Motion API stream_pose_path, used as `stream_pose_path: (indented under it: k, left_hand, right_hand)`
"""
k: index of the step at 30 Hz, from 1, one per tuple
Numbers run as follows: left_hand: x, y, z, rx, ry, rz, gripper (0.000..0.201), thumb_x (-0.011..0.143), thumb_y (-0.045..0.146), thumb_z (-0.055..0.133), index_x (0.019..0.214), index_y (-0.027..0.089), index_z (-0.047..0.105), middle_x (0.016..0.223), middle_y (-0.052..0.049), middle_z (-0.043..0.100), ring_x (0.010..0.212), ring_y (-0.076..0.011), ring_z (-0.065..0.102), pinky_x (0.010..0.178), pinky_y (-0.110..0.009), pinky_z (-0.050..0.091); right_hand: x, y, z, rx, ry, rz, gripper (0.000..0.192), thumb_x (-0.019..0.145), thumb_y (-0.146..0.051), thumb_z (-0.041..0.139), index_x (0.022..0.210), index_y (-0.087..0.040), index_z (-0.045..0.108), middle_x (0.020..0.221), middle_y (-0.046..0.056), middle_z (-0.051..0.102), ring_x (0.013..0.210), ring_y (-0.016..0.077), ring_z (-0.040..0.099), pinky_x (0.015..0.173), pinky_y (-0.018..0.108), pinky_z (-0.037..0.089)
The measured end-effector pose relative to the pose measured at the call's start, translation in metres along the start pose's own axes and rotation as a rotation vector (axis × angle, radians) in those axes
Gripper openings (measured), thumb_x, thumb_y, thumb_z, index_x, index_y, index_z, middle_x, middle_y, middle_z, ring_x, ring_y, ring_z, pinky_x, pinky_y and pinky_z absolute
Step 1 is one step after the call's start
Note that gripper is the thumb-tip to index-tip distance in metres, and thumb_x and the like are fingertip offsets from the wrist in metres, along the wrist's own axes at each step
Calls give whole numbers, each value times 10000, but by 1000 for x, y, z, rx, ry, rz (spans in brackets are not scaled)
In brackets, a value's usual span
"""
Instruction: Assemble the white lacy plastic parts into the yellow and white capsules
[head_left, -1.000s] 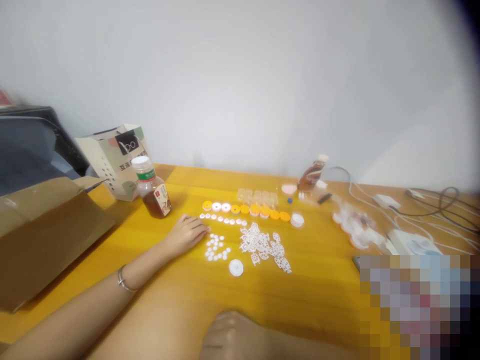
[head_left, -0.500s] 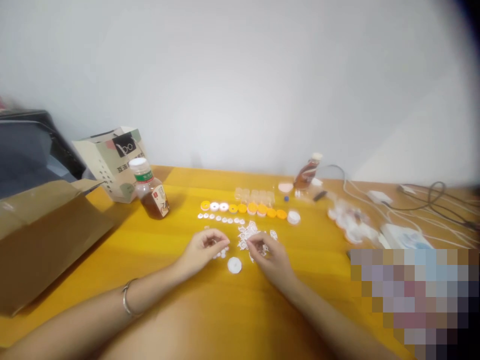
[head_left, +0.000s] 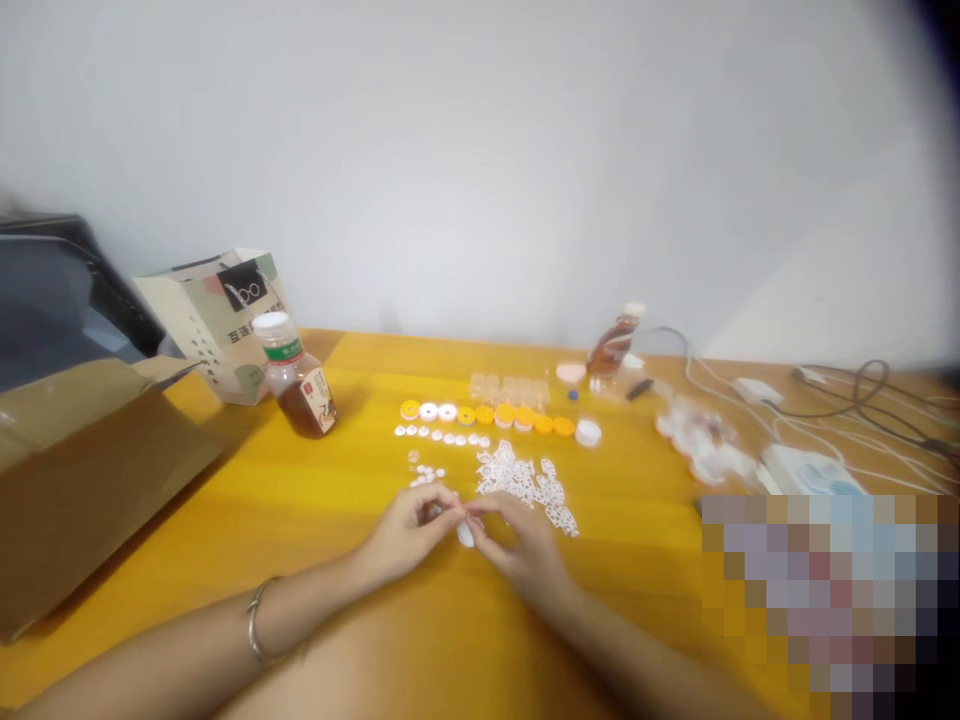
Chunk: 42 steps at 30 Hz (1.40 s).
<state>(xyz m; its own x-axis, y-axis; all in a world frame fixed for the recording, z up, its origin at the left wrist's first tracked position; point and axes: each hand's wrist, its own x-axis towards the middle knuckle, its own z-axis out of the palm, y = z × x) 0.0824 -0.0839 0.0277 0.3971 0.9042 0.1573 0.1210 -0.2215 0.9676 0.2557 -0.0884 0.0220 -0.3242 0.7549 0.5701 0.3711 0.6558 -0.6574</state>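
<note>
My left hand (head_left: 415, 527) and my right hand (head_left: 521, 545) meet fingertip to fingertip, low over the table. Both are closed in a pinch; whatever is between the fingers is too small or hidden to make out. Part of a white disc (head_left: 466, 536) shows just below the joined fingertips, the rest covered by my hands. Beyond my left hand lie several small white round pieces (head_left: 427, 473). A spread of flat white cut-out pieces (head_left: 510, 470) lies beyond and beside my right hand. Farther back runs a row of small white caps (head_left: 448, 438).
Behind the caps stands a row of orange and white rings (head_left: 484, 415), then clear cups (head_left: 510, 390). A dark drink bottle (head_left: 304, 395), paper bag (head_left: 244, 330) and cardboard box (head_left: 97, 480) are at left. Another bottle (head_left: 616, 345) and tangled cables (head_left: 862, 400) are at right.
My right hand has moved left from the cut-out pieces, and my left hand slightly right and down. Their fingertips now meet, covering part of the white disc that lay in full view.
</note>
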Motion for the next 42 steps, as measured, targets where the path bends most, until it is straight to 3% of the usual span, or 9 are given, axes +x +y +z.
stream_pose_path:
  k: [13, 21, 26, 33, 42]
  left_hand:
    - [1, -7, -1, 110, 17, -5, 221, 827, 325, 521, 769, 146, 637, 752, -43, 653, 716, -143, 577, 683, -249, 444]
    - [-6, -13, -13, 578, 12, 330, 251, 801, 308, 573, 1023, 192, 587, 938, -70, 622, 881, -178, 548, 788, -319, 432]
    - [-8, -18, -13, 776, -53, 405, 270, 811, 313, 562, 1057, 204, 570, 970, -71, 623, 908, -187, 541, 791, -318, 413]
    - [-12, -19, -14, 897, -110, 544, 196, 832, 226, 539, 1014, 209, 609, 969, -46, 651, 906, -164, 561, 789, -302, 403]
    - [-14, -21, -14, 882, -92, 579, 231, 804, 162, 574, 1034, 164, 597, 1001, -64, 643, 919, -166, 572, 794, -316, 460]
  right_hand:
    - [-2, 10, -3, -58, -26, -57, 101, 796, -181, 561, 841, -226, 639, 725, 0, 689, 660, 135, 622, 645, 259, 469]
    - [1, 20, -12, 53, -121, 82, 51, 772, -170, 567, 756, -194, 608, 696, 7, 648, 629, 127, 601, 600, 238, 485]
    - [2, 19, -13, 71, -215, 64, 44, 759, -171, 582, 748, -194, 618, 701, 18, 615, 676, 136, 587, 634, 255, 482]
    - [0, 22, -12, 28, -252, 38, 77, 755, -136, 574, 778, -200, 609, 729, 18, 599, 690, 136, 570, 654, 264, 477]
    - [0, 21, -12, 24, -279, 55, 70, 777, -132, 562, 796, -179, 611, 744, 30, 590, 658, 122, 557, 598, 233, 471]
